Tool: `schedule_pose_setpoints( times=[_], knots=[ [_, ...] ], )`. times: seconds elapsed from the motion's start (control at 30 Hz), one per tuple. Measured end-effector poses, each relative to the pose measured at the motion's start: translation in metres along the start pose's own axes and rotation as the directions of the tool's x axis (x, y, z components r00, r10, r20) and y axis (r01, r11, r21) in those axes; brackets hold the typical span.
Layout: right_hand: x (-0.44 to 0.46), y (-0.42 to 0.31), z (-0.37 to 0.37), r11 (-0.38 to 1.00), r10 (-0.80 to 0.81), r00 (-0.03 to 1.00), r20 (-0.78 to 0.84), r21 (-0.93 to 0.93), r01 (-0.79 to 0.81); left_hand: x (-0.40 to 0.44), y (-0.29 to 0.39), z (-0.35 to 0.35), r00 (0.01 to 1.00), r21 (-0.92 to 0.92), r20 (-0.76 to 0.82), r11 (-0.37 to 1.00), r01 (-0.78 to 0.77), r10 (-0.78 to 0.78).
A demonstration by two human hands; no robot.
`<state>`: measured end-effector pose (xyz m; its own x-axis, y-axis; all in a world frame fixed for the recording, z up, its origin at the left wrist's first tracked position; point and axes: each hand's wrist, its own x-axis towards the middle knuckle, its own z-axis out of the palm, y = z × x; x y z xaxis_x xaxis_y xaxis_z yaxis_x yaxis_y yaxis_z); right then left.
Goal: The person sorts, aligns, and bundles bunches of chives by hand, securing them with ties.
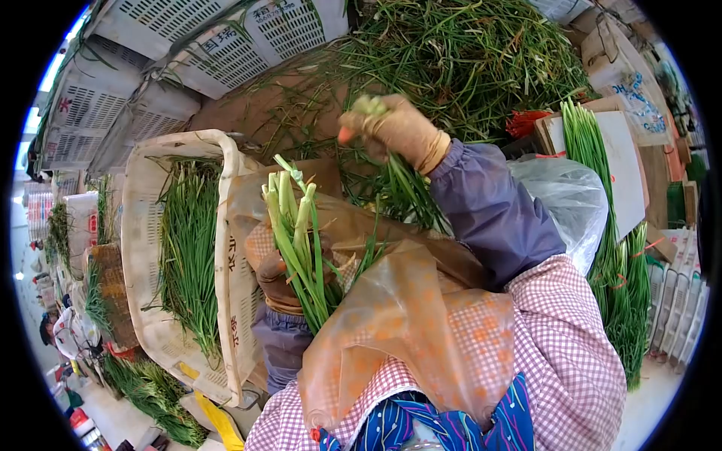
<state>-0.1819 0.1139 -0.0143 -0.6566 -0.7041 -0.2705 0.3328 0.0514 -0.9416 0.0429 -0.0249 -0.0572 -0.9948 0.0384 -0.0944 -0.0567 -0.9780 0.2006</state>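
Observation:
My left hand (277,272), in a brown glove, is closed round a bunch of green stalks (287,218) with pale thick ends pointing up, beside the white crate. My right hand (398,129), in a tan glove, is raised near the heap of greens and closed round another small bunch (406,184), whose pale ends stick out above the fingers and whose leaves hang below. Something orange shows at its fingertips. A translucent orange-patterned apron (421,301) covers my lap.
A white crate (224,195) holding long green leaves stands at the left. Loose greens (466,60) are heaped ahead. Stacked white crates (218,60) stand at the upper left. Tied green bundles (587,143), a clear plastic bag (564,195) and a board (620,165) are at the right.

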Motion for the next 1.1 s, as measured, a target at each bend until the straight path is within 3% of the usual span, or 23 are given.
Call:
schedule_pose_setpoints(
  times=[0.03,0.07,0.1,0.17,0.27,0.37,0.43,0.5,0.57,0.67,0.73,0.83,0.9,0.97,1.0,1.03,1.1],
  knots=[
    [-0.008,-0.005,0.002,0.986,0.127,0.983,0.134,-0.121,-0.111,0.000,0.000,-0.002,0.999,-0.013,0.025,1.000,0.020,-0.020],
    [-0.008,0.004,0.010,0.996,0.091,0.971,0.223,-0.008,-0.092,0.001,-0.001,0.001,0.999,-0.014,0.022,1.000,0.027,-0.026],
    [-0.004,0.011,0.022,0.987,-0.092,0.975,0.203,-0.111,0.116,0.003,-0.002,0.006,1.000,0.038,0.021,0.999,0.019,-0.020],
    [-0.004,0.005,0.030,0.987,0.109,0.967,0.228,-0.137,-0.079,0.004,-0.002,0.008,1.000,0.095,0.012,0.995,0.013,-0.014],
    [0.003,0.008,0.033,0.986,0.139,0.956,0.257,-0.128,-0.109,0.003,0.001,0.009,0.997,0.028,0.024,0.997,0.072,-0.072],
    [0.002,0.008,0.027,0.996,0.087,0.956,0.280,-0.007,-0.089,0.002,-0.002,0.012,1.000,0.053,-0.019,0.999,0.004,-0.003],
    [0.006,0.015,0.022,1.000,0.028,0.976,0.217,-0.010,-0.026,0.000,0.000,0.000,1.000,0.031,-0.004,0.999,0.009,-0.008],
    [0.007,0.013,0.012,0.989,0.119,0.976,0.181,0.064,-0.133,0.000,-0.001,0.001,1.000,0.034,-0.007,0.999,0.010,-0.010],
    [0.010,0.018,0.007,0.984,0.118,0.974,0.194,0.109,-0.141,0.002,-0.002,0.002,1.000,0.037,-0.008,0.999,0.021,-0.021],
    [0.011,0.018,0.007,0.993,0.045,0.986,0.161,0.100,-0.061,0.002,-0.003,0.006,0.999,0.052,-0.052,0.999,-0.006,0.008],
    [0.012,0.009,0.006,0.963,0.257,0.946,0.196,0.037,-0.269,0.004,-0.005,0.009,0.999,0.013,-0.030,1.000,-0.008,0.009],
    [0.013,0.018,0.024,0.981,0.193,0.928,0.318,-0.043,-0.189,0.004,-0.006,0.009,0.999,0.024,-0.040,0.999,-0.021,0.022],
    [0.012,0.009,0.028,0.973,0.214,0.921,0.327,0.011,-0.230,0.001,-0.002,0.004,0.997,0.060,-0.073,0.998,0.007,-0.003],
    [0.025,0.021,0.029,0.926,0.227,0.884,0.408,0.192,-0.326,0.000,0.000,0.001,0.994,0.100,-0.107,0.994,0.034,-0.023],
    [0.030,0.025,0.027,0.944,0.118,0.883,0.454,0.224,-0.241,0.003,-0.001,0.000,0.999,0.007,-0.026,0.999,0.035,-0.034],
    [0.034,0.026,0.022,0.944,0.118,0.882,0.455,0.224,-0.242,0.006,-0.002,0.000,0.998,-0.088,0.057,0.995,0.041,-0.036],
    [0.036,0.018,0.006,0.962,-0.064,0.948,0.311,0.270,-0.023,0.010,-0.002,0.008,0.999,-0.043,0.019,0.998,-0.043,0.044]
  ],
)
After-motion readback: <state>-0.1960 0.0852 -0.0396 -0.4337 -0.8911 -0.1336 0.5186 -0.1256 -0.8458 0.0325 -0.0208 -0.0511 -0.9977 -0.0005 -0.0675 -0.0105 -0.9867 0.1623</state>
